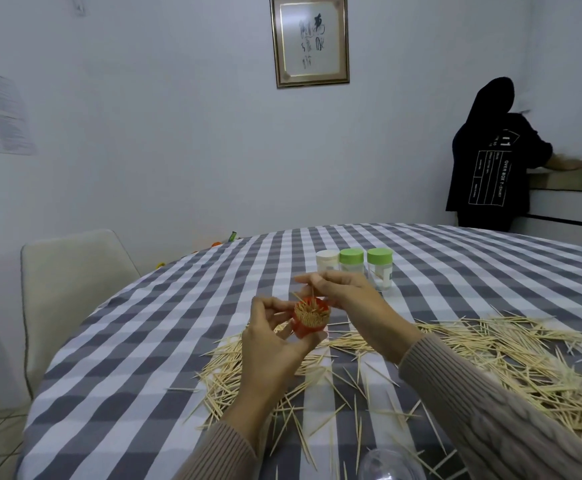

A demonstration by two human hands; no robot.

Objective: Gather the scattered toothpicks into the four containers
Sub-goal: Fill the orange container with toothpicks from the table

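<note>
- Red container (311,322), mid-frame, is packed nearly full with toothpicks, tilted toward the camera, probably so the opening's easy to reach.
- Left hand (275,336) curls round it, holding it above the checked tablecloth (151,341).
- Right hand (343,296) pinches one toothpick (313,295) over the opening.
- Scattered toothpicks (490,355) cover lower right; three capped containers (353,265) wait behind.
</note>
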